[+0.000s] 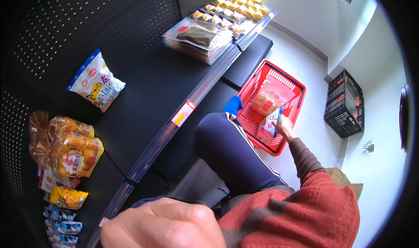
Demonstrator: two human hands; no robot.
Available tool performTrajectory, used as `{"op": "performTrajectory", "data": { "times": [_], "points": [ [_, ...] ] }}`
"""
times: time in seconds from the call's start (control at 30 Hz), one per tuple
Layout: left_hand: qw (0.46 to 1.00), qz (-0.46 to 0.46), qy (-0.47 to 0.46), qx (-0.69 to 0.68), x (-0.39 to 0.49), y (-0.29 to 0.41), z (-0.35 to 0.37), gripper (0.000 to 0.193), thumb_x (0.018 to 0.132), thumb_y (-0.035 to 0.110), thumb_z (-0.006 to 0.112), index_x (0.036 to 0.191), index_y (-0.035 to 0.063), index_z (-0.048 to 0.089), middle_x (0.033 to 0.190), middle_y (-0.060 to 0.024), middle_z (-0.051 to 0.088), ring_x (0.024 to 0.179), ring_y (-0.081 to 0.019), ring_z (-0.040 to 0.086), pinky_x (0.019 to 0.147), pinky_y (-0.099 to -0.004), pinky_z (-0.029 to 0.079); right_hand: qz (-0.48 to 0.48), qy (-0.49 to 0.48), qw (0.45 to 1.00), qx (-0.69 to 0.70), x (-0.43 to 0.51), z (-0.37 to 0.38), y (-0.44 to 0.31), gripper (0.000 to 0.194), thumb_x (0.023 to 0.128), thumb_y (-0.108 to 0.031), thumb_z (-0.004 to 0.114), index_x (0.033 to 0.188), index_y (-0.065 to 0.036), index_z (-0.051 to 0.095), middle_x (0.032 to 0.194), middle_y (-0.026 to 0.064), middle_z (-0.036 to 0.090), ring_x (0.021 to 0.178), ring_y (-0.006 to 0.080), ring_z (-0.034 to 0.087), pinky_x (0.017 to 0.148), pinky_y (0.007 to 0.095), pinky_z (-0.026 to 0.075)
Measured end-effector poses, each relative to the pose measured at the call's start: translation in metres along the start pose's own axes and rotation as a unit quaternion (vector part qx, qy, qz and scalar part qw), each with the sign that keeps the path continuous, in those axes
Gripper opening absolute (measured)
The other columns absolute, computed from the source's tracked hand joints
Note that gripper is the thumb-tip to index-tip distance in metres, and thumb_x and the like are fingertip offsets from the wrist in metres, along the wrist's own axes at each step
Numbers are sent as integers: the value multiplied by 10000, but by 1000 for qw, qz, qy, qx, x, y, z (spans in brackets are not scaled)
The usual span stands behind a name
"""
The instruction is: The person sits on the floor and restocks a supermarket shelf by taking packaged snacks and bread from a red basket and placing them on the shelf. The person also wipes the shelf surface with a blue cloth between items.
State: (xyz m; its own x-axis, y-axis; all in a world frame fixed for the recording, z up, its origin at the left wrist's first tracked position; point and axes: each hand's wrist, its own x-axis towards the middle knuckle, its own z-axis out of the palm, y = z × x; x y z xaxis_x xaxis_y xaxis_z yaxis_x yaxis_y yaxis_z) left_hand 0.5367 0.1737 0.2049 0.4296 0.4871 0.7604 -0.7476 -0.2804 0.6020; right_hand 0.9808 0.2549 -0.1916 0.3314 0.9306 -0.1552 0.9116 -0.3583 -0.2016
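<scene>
My right hand reaches into a red plastic shopping basket on the floor. Its fingers grip the blue-edged top of a white snack bag. Beside that bag in the basket lies a clear-and-red plastic package with pale round food inside. My left hand is large and close to the camera at the bottom edge, its fingers curled and its fingertips hidden. Behind it runs the black shelf, where a similar white-and-blue snack bag lies alone.
Stacked flat clear packs and rows of small yellow packets occupy the shelf's far end. Bundled orange-yellow packages, a yellow bag and blue packets lie at left. A black crate stands by the wall, near a cardboard box.
</scene>
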Motion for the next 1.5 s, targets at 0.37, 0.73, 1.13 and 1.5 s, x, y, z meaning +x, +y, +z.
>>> {"op": "performTrajectory", "data": {
  "times": [0.37,0.73,1.13,1.5],
  "points": [
    [989,-36,142,11,-22,38,34,140,749,30,859,842,63,759,895,-67,720,738,-142,578,619,-243,407,56,-78,995,39,-19,-8,-16,434,864,-364,784,860,64,709,733,188,727,724,332,745,706,439,583],
    [999,-39,34,17,-13,59,-2,105,859,47,736,802,90,659,834,-60,685,690,-170,623,660,-274,469,-10,44,987,151,-11,17,-2,253,868,-184,615,1000,32,622,950,283,689,906,421,699,817,527,535],
    [851,-247,352,302,-70,-9,-121,297,962,368,696,977,72,677,874,-56,697,773,-101,674,714,-218,540,-241,237,920,196,-54,-206,-133,49,994,-68,580,974,-25,571,911,151,597,845,306,622,767,403,519],
    [700,-382,273,539,-120,-4,-168,997,699,524,908,1461,46,477,1377,-200,577,1231,-291,608,984,-432,535,-524,154,766,340,-20,-280,-330,130,1027,-135,605,1081,-22,638,1039,70,668,1006,172,634,853,345,550]
  ]
}}
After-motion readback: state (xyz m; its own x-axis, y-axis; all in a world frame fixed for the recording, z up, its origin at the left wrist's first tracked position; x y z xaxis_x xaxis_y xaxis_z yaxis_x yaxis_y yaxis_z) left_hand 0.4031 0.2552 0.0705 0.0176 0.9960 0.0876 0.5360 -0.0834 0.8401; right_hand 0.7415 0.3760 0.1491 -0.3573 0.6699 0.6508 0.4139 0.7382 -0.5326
